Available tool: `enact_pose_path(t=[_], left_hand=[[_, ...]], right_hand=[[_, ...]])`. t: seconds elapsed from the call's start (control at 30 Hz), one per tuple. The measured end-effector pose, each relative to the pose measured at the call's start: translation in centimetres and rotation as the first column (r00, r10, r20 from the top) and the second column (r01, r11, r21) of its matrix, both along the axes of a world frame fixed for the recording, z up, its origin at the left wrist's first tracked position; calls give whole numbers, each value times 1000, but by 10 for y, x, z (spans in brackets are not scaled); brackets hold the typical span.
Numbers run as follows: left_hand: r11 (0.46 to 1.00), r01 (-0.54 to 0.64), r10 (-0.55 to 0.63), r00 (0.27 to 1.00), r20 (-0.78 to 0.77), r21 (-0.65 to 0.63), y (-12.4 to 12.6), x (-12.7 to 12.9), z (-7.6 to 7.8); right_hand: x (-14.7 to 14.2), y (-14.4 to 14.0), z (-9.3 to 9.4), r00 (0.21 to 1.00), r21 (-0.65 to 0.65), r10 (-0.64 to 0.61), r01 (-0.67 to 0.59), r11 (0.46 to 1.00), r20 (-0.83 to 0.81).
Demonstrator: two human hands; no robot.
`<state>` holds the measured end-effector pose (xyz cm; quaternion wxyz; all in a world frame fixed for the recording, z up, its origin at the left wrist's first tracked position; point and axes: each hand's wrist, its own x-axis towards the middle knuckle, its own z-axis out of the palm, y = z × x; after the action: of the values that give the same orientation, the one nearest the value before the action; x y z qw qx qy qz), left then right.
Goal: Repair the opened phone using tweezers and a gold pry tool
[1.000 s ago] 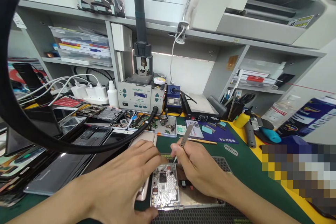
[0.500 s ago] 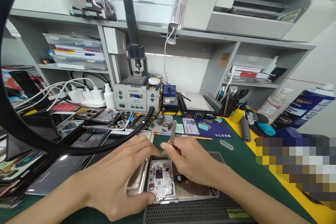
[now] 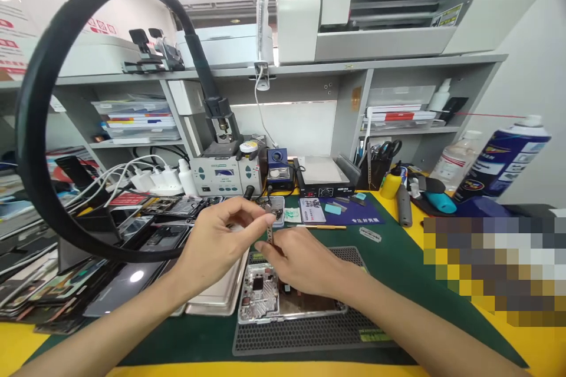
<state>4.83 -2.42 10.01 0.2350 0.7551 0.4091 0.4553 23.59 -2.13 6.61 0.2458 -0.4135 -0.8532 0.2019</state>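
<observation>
An opened phone with its metal inner frame showing lies on a black grid mat. My right hand is just above its top end and grips thin metal tweezers, which stand nearly upright. My left hand is raised off the phone, its thumb and forefinger pinched together at the tweezers' upper end. Whether a small part sits between those fingertips cannot be seen. A gold-coloured back cover lies just left of the phone.
A hot-air station and a small blue unit stand at the back, and a thick black hose loops over the left side. Stacked phones fill the left. A spray can, yellow bottle and tools sit at right.
My left hand has lifted off the phone and come up to the tweezers' top end. My right hand has raised the tweezers upright. The view has pulled back and tilted up.
</observation>
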Motion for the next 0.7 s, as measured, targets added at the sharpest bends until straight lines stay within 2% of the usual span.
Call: enact_pose_path(t=[0.1, 0.27, 0.5, 0.7], left_hand=[[999, -42, 41, 998, 37, 23, 1, 9, -1], [996, -49, 46, 998, 39, 79, 3, 14, -2], [976, -60, 54, 998, 34, 209, 7, 12, -9], [950, -47, 44, 999, 16, 310, 4, 12, -10]], right_hand=[[0, 0, 1, 1000, 1, 10, -10, 1000, -15], [1, 0, 3, 999, -23, 31, -31, 999, -36], [11, 3, 8, 995, -165, 51, -65, 984, -88], [19, 9, 14, 975, -256, 77, -131, 958, -209]])
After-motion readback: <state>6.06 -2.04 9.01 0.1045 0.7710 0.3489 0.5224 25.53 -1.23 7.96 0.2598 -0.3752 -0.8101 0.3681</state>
